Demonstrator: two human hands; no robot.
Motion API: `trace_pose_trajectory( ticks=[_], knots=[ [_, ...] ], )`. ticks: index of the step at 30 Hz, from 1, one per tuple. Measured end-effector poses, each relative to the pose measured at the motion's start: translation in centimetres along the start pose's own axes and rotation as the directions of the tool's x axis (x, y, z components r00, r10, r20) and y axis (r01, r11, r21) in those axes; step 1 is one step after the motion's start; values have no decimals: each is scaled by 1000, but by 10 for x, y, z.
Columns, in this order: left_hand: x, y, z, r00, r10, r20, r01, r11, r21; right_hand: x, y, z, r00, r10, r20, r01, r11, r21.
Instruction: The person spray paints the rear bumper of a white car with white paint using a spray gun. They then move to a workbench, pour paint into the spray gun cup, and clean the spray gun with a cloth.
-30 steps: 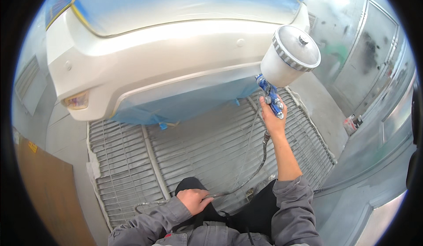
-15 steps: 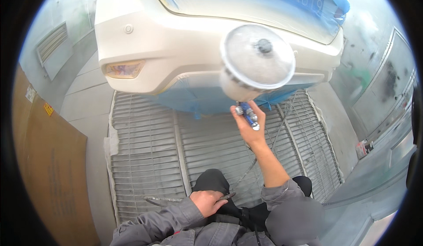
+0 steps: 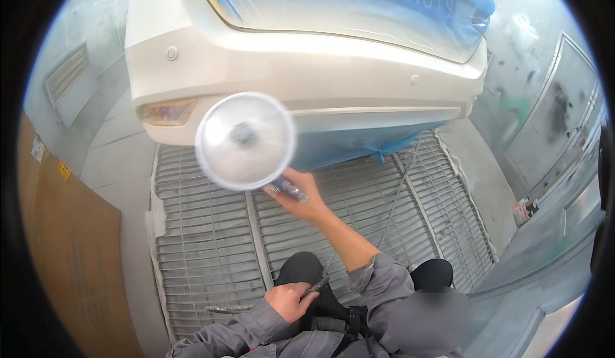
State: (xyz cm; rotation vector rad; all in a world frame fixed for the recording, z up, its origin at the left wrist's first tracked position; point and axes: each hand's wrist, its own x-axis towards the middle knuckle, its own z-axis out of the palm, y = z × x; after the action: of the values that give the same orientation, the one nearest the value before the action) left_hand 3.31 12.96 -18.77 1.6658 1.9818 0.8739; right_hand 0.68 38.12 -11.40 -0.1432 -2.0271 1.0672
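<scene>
My right hand (image 3: 301, 194) grips a spray gun (image 3: 287, 188) with a round white cup (image 3: 245, 141) on top, blurred by motion, held in front of the left part of a white car's rear bumper (image 3: 307, 69). My left hand (image 3: 289, 300) rests low by my knee and pinches the thin air hose (image 3: 394, 198), which runs up across the grate toward the gun. Blue masking film (image 3: 359, 149) covers the bumper's lower edge, and more film covers the tailgate above.
A metal floor grate (image 3: 211, 242) lies under the car and me. A brown board (image 3: 70, 249) leans at the left. Grey booth walls with a door (image 3: 557, 121) stand at the right. A vent (image 3: 67, 82) is at upper left.
My right hand has swept the spray gun from the right end of the bumper toward its left side. My left hand has stayed at my knee on the hose.
</scene>
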Motion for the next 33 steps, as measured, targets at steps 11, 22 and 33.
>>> trace_pose_trajectory(
  ticks=[11,22,33],
  knots=[
    [41,31,24,995,40,87,-39,999,-16,-37,32,-171,849,298,-437,-218,950,224],
    [113,88,70,985,28,168,-28,1000,-3,-66,80,-339,731,348,-587,-164,925,344],
    [193,142,137,988,-22,154,10,996,84,-76,162,-517,640,360,-679,15,877,479]
  ],
)
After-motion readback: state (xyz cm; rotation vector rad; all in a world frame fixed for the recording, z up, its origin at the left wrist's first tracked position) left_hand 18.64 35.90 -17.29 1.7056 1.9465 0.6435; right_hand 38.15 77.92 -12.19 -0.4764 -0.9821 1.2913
